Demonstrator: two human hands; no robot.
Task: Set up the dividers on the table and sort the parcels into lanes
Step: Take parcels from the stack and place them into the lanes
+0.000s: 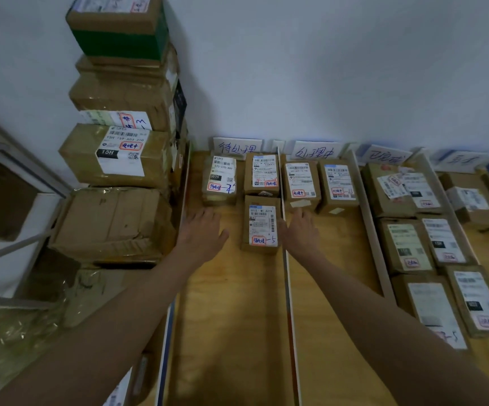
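Observation:
A small cardboard parcel (261,224) with a white label lies in the first lane of the wooden table (225,317). My left hand (205,230) hovers flat and open just left of it. On the other side of the thin upright divider (285,230), my right hand (299,230) is open in the second lane. Two more parcels (221,180) (262,174) sit at the back of the first lane. The second lane holds two parcels (300,181) (338,183). Another divider (369,218) borders the third lane, which holds several parcels (407,244).
A tall stack of larger cardboard boxes (117,153) rises left of the table beside the left edge board (183,183). Handwritten lane signs (237,146) (315,150) (384,155) lean on the white wall. A fourth lane at far right holds boxes (472,200).

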